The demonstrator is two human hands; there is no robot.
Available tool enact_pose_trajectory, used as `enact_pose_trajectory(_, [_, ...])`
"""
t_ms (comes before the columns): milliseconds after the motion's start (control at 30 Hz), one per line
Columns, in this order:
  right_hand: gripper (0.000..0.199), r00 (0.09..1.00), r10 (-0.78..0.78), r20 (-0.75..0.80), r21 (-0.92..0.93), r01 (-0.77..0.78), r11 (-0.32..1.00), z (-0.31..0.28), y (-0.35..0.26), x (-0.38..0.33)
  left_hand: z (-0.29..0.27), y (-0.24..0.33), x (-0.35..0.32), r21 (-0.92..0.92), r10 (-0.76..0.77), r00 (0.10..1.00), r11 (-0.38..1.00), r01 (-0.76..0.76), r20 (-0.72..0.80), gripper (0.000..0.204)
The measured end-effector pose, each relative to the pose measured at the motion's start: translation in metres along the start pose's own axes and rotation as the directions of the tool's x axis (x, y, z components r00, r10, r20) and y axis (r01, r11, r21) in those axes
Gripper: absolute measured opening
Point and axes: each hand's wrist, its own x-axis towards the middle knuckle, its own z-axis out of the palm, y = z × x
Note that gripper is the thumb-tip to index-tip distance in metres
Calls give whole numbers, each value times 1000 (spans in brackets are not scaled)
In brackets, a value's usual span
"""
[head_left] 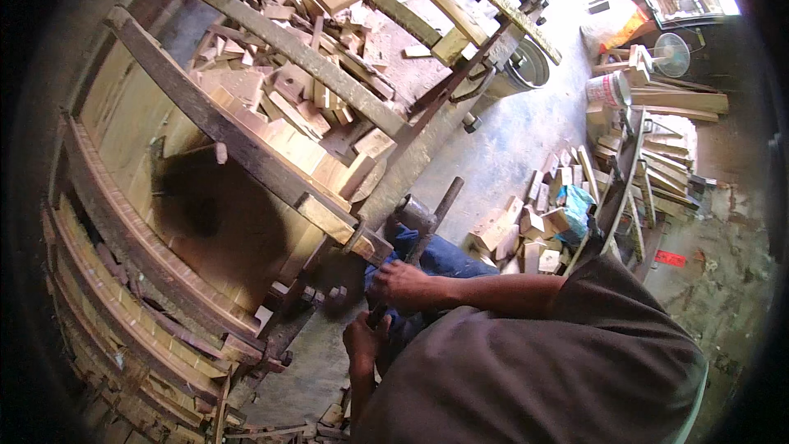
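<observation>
Both my hands are close together at the lower middle, in front of my blue trousers. My right hand [404,284], slightly blurred, is closed over a dark bar [376,315]. Lower down, my left hand [362,340] wraps round the same bar; its fingers are partly hidden. Just above the right hand stands a metal rod with a short cylinder [417,214] on it; whether it joins the held bar cannot be made out. Left of the hands is the end of a long wood-and-metal clamp bar [366,244], near my right fingers.
Clamp racks with wooden panels [123,107] fill the left. Offcuts [288,99] lie heaped behind the bars. Across the floor are a pile of wood blocks [526,230], a grey bucket [530,66], a white bucket [608,89], a fan [671,53] and stacked boards [674,103].
</observation>
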Motion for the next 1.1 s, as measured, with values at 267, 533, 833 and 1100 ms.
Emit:
enact_pose_trajectory(267, [23, 950, -274, 153, 181, 245, 952, 48, -2, 10, 2, 50, -57, -222, 1, 946, 972, -77, -323, 18])
enact_pose_trajectory(533, [26, 825, -521, 217, 446, 391, 805, -108, 34, -58, 4, 208, -55, 135, 562, 486, 735, -664, -669, 21])
enact_pose_trajectory(833, [20, 791, -556, -256, 896, 409, 170, -136, 185, -131, 54, 394, 29, 153, 703, 458, 620, -770, -544, 12])
enact_pose_trajectory(1100, [25, 799, 594, -89, 980, -36, 196, -119, 298, -195, 110, 451, 111, 240, 736, 437, 615, -751, -518, 13])
